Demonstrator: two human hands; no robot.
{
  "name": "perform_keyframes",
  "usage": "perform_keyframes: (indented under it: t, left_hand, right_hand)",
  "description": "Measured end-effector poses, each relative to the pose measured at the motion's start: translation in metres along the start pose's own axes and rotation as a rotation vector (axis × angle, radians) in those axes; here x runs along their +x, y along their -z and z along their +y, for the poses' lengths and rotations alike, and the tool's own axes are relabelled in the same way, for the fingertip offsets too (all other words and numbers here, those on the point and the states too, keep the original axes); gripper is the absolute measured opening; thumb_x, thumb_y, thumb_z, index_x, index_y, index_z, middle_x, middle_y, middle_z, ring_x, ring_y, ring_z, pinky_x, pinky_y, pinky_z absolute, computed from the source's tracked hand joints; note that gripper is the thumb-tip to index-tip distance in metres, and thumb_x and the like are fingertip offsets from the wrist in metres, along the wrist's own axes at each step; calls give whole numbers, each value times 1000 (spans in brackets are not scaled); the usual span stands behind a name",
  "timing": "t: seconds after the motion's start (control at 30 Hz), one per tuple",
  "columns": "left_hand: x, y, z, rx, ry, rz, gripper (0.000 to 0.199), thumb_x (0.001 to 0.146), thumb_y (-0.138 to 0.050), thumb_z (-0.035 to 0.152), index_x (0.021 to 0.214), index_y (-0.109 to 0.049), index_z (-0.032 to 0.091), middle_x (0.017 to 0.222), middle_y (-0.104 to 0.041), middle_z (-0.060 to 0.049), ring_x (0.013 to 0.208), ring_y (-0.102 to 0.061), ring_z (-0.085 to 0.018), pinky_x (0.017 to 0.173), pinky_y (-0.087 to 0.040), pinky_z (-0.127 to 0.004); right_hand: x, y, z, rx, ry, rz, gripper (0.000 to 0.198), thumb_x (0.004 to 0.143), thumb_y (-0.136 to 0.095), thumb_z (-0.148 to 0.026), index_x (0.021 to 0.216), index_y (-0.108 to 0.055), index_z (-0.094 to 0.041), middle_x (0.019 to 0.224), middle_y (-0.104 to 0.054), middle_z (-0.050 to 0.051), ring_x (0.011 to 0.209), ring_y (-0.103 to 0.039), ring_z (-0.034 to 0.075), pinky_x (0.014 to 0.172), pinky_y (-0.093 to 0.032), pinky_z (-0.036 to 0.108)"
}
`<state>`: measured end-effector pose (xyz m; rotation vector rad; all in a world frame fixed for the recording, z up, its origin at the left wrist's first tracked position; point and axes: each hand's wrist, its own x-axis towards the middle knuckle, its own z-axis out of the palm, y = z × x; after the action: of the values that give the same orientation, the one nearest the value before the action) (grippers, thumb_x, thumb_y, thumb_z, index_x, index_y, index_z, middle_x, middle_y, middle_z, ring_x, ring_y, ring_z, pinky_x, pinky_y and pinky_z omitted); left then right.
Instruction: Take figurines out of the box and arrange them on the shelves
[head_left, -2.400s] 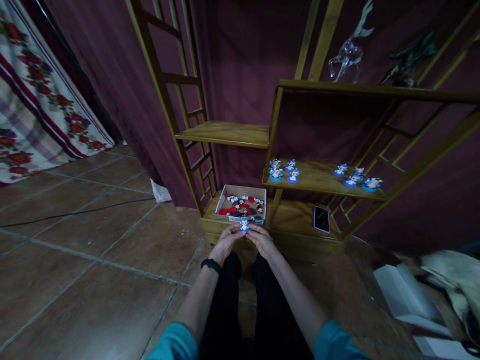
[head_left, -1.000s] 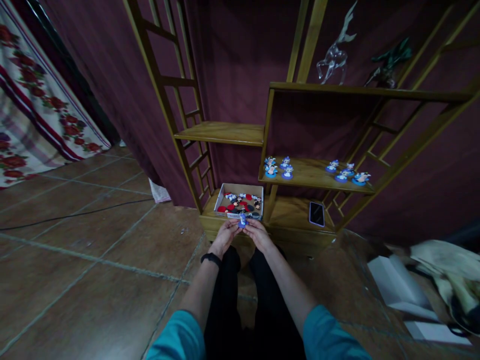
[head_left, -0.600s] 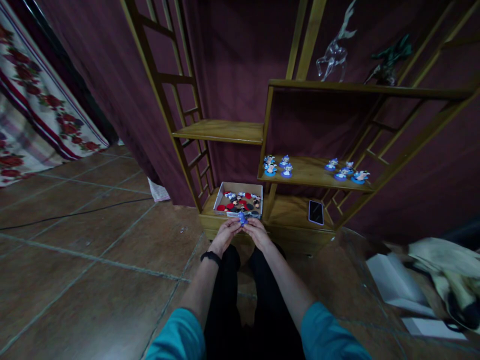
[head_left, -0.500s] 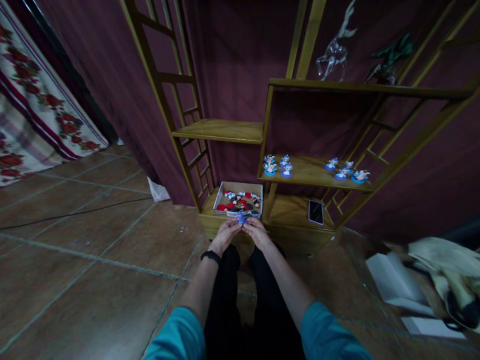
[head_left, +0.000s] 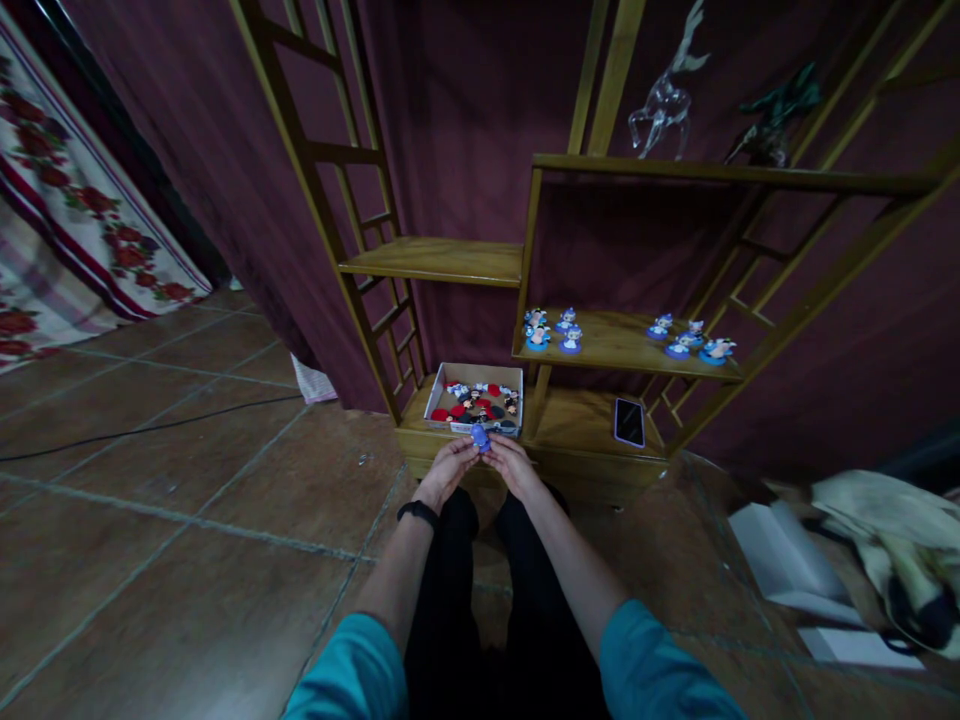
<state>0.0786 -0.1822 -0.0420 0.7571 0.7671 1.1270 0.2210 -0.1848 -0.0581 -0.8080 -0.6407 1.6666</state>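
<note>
A small purple figurine (head_left: pixel 481 437) is held between my two hands, just in front of the box. My left hand (head_left: pixel 452 468) pinches it from the left, and my right hand (head_left: pixel 512 462) pinches it from the right. Beyond them a shallow cardboard box (head_left: pixel 433 398) on the lowest shelf holds several figurines with red, black and white parts. To the right, on the shelf above, several blue and purple figurines (head_left: pixel 571 340) form a left group. Another group of such figurines (head_left: pixel 679 346) stands at that shelf's right side.
A phone (head_left: pixel 629 423) lies on the low shelf to the right. A clear deer ornament (head_left: pixel 664 110) and a dark green ornament (head_left: pixel 772 125) stand on the upper shelf (head_left: pixel 720 176). White boxes (head_left: pixel 791 560) and a pale cloth bag (head_left: pixel 885 520) lie on the floor at right.
The purple figurine has been tilted or turned between my fingers, so more of its purple side shows. Both hands keep hold of it in nearly the same place.
</note>
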Motion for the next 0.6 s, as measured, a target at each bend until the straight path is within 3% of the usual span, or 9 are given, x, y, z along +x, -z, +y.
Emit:
perform_keyframes:
  t: [0.6]
  left_hand:
    - [2,4,-2,-13,-38,76,21,65,-69,10,86,-65,12,79,-66,-6,67,-59,-10,69,-45,-24]
  right_hand:
    - [1,-1,1,-18,48,3,31,54,-76,-23,82,-63,-19,83,-66,1,81,-63,16,81,-47,34]
